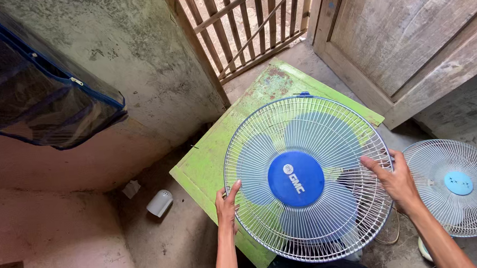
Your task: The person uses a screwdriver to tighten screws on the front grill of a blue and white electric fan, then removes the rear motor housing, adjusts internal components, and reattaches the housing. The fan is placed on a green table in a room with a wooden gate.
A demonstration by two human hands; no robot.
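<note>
Hands are gripping the fan's front grille (pixel 309 178) at its rim: I'm pinching the left edge with my left hand (pixel 226 207) and closing my right hand (pixel 396 179) over the right edge. I'm judging that even pressure on both sides keeps the thin wires from bending. White wire grille with a round blue centre cap, blue blades behind it, is sitting over the green board (pixel 209 162) on the floor. A second fan grille (pixel 458 186) is lying to the right.
</note>
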